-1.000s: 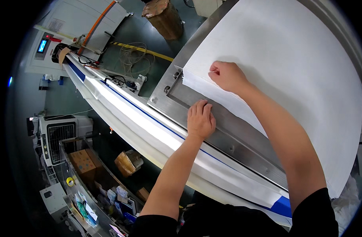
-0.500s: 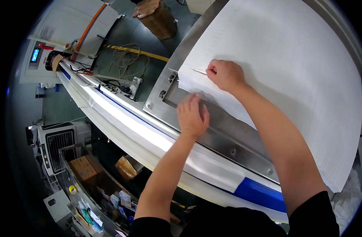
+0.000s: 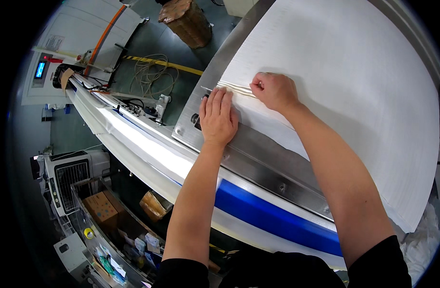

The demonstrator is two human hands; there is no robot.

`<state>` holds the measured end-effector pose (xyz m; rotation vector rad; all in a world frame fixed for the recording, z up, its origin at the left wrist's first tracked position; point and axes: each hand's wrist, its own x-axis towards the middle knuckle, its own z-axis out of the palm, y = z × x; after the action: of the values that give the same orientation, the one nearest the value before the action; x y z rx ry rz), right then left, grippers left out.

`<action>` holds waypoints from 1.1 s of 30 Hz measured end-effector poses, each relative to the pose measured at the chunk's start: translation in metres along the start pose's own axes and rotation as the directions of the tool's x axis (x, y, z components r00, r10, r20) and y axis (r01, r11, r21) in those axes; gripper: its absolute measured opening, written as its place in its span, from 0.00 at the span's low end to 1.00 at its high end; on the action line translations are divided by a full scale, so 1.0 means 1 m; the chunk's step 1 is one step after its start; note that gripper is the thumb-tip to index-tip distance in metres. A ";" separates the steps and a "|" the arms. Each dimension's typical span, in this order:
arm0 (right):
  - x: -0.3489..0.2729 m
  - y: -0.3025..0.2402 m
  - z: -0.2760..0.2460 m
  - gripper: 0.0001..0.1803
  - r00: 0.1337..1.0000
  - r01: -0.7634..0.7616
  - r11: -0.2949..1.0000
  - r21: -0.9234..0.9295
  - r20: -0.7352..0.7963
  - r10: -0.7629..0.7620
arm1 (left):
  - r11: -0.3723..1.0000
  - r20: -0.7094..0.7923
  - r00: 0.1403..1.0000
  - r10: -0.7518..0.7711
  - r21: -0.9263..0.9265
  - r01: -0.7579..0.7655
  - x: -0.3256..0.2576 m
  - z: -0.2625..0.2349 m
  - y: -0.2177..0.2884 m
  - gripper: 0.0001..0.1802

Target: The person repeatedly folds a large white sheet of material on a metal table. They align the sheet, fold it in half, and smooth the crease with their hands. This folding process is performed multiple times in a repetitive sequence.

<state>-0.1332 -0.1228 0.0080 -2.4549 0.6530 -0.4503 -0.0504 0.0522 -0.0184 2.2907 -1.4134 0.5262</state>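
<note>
A wide sheet of white fabric (image 3: 344,81) lies over a long metal machine table (image 3: 272,163). My right hand (image 3: 273,90) is closed on the fabric's near left edge, which is bunched into thin folds. My left hand (image 3: 218,116) lies flat, fingers together, pressing on the fabric's corner and the metal plate just left of the right hand. Both forearms come in from the lower edge.
A blue and white rail (image 3: 258,211) runs along the table's front. To the left, the floor holds coiled cable (image 3: 148,72), a cardboard box (image 3: 184,19), a control panel with a small screen (image 3: 40,69), and shelves with boxes (image 3: 102,211).
Both hands slid forward along the table toward the fabric's far corner. The right hand has gathered the edge into folds, and the left hand moved up beside it.
</note>
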 end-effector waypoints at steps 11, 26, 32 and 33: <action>-0.001 -0.002 -0.001 0.06 0.998 -0.047 0.999 -0.005 0.028 0.047 | 1.000 -0.022 0.999 0.030 0.011 -0.029 0.010 -0.011 0.002 0.20; 0.001 -0.008 -0.010 0.07 0.983 -0.150 0.981 0.120 0.125 0.135 | 1.000 0.048 0.999 0.026 0.016 -0.026 0.020 -0.022 0.003 0.18; 0.000 -0.008 -0.007 0.08 0.990 -0.112 0.989 0.092 0.091 0.104 | 0.998 0.089 0.995 0.049 0.034 -0.052 0.014 -0.027 -0.003 0.16; -0.002 -0.011 -0.010 0.08 0.989 -0.110 0.986 0.129 0.112 0.096 | 0.998 0.098 0.994 0.054 0.031 -0.057 0.013 -0.030 -0.004 0.16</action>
<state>-0.1353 -0.1183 0.0222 -2.2886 0.6788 -0.3108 -0.0451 0.0599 0.0135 2.3381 -1.5294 0.4649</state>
